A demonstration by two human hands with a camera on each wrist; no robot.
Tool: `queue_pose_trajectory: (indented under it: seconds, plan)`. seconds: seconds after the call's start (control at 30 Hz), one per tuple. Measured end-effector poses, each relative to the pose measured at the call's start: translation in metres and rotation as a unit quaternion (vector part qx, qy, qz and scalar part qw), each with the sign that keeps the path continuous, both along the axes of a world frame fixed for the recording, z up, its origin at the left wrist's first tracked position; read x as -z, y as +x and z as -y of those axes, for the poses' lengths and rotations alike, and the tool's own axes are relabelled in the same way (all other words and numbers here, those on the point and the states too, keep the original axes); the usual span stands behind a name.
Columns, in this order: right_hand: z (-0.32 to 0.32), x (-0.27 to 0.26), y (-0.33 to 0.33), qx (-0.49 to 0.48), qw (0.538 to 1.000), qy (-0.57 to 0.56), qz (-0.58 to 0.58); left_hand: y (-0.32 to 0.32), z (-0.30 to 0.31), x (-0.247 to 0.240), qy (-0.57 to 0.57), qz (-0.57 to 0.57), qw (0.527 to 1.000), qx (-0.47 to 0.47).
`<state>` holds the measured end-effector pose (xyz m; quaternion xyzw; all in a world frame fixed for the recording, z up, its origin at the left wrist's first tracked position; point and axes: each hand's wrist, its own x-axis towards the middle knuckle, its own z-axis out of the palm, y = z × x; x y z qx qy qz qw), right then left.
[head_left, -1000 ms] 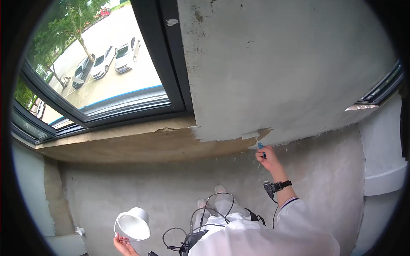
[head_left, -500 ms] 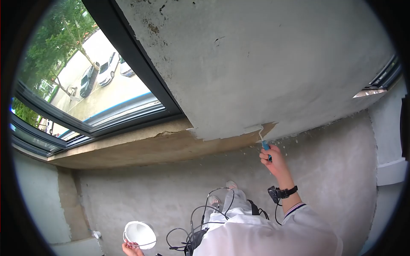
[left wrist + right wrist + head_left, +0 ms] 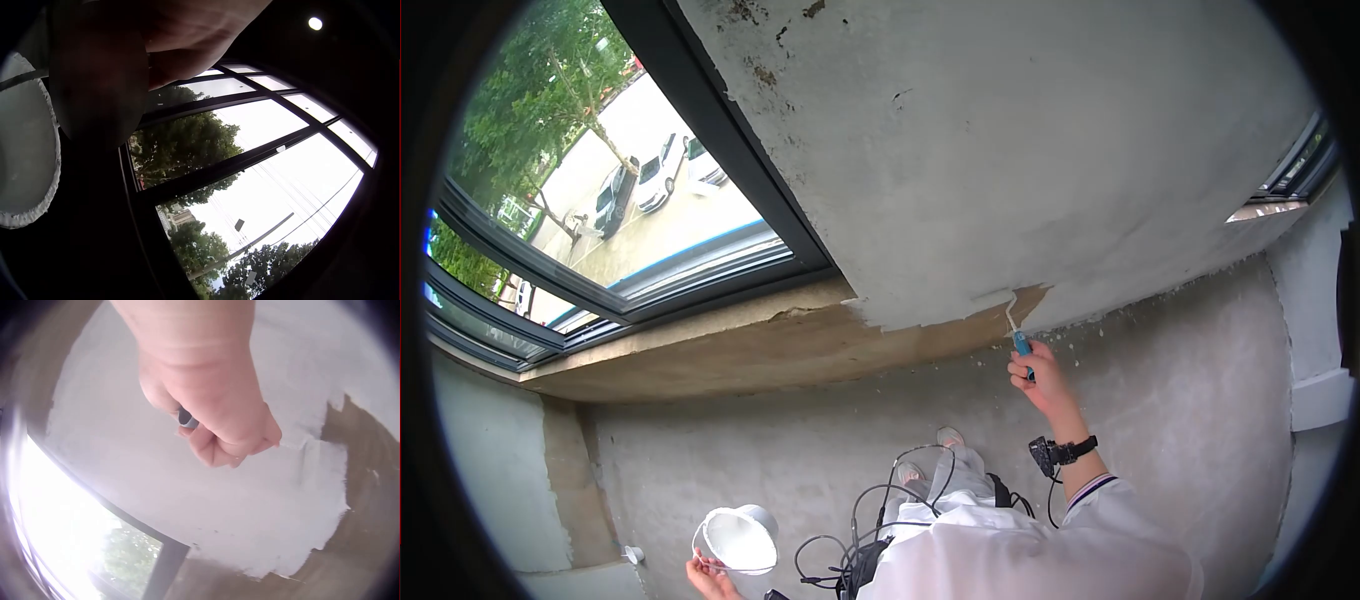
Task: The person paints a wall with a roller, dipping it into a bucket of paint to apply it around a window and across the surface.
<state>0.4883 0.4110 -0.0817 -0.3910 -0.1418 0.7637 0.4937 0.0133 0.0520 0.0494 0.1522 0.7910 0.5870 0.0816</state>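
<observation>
My right hand [image 3: 1045, 382] grips the blue handle [image 3: 1022, 344] of a small paint roller, its wire frame reaching up to the low part of the wall. There the roller overlaps the line between grey-white paint and a bare brown patch [image 3: 1030, 300]. In the right wrist view the fingers curl round the handle and hide most of it. Low on the left, my left hand [image 3: 712, 580] holds the thin bail of a white bucket [image 3: 762, 518], whose inside looks white. The bucket's paint-crusted rim [image 3: 55, 169] shows at the edge of the left wrist view.
A dark-framed window [image 3: 730, 285] stands left of the painted wall [image 3: 1020, 150], above a brown unpainted strip [image 3: 700, 360]. White spatters mark the grey floor [image 3: 1160, 400] along the wall. Black cables [image 3: 855, 500] loop at my waist, above my feet.
The head view has turned, so the window leans more. My right hand stays at the wall's lower edge with the roller, and the left hand still holds the bucket, whose tilt varies slightly.
</observation>
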Motion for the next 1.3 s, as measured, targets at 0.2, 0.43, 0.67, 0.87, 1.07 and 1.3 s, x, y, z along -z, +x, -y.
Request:
queue_pose_trajectory:
  seconds: [0.2, 0.43, 0.67, 0.87, 1.07, 1.3]
  plan:
    - [0.027, -0.011, -0.015, -0.002, 0.999, 0.013, 0.048, -0.078, 0.035, 0.049, 0.083, 0.123, 0.987, -0.062]
    - [0.063, -0.145, -0.025, -0.044, 0.993, 0.105, -0.015, -0.118, 0.042, 0.085, 0.135, 0.296, 0.932, -0.159]
    - [0.03, -0.044, -0.029, -0.012, 0.998, 0.05, -0.03, -0.126, 0.057, 0.096, 0.139, 0.284, 0.934, -0.169]
    - [0.045, -0.034, -0.023, 0.01, 0.999, 0.048, 0.022, -0.087, 0.077, 0.103, 0.075, -0.084, 0.982, 0.155]
    - [0.06, -0.13, -0.013, 0.07, 0.991, 0.096, -0.061, -0.127, 0.091, 0.14, 0.011, 0.119, 0.988, 0.094]
    - [0.01, -0.009, -0.019, 0.09, 0.994, 0.047, -0.044, 0.02, 0.021, 0.026, -0.033, -0.13, 0.987, 0.085]
